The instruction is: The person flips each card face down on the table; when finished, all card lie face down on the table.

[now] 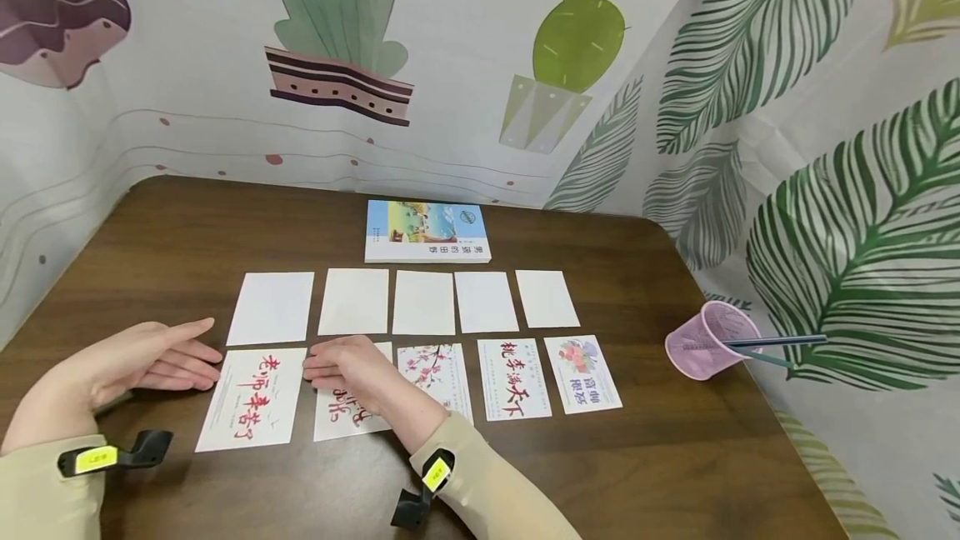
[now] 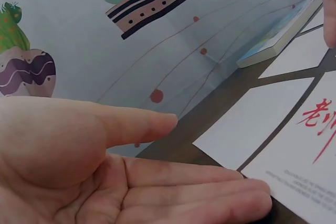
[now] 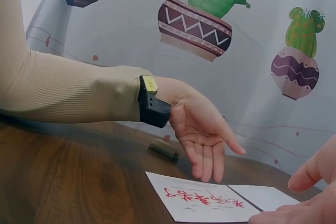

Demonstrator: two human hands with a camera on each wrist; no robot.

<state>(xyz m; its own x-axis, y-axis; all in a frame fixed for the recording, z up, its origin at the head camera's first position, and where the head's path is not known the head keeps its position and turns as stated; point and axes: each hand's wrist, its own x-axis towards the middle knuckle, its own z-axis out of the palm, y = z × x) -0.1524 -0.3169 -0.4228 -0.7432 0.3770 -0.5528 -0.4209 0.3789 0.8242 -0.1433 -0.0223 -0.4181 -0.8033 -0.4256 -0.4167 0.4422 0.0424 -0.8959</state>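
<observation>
Hidden: your right hand point(image 1: 347, 367) lies flat on the second printed card point(image 1: 351, 411), fingers loosely straight, gripping nothing. It covers the card's upper half, so the red writing there cannot be read. In the right wrist view that hand is cut off at the corner.

Your left hand point(image 1: 142, 357) rests on edge on the table point(image 1: 187, 223), palm open, fingers straight, tips at the left border of the first card point(image 1: 253, 398); it holds nothing.

Writing: the first card carries red brush characters with small print too fine to read. The fourth card point(image 1: 513, 378) also shows red characters; the third point(image 1: 437, 373) and fifth point(image 1: 582, 373) show flowers.

Other items: five blank cards point(image 1: 405, 301) in a row behind the printed ones; a book point(image 1: 426, 231) beyond them, its title illegible; a pink net point(image 1: 705, 342) at the table's right edge, its handle leading off past the table.
</observation>
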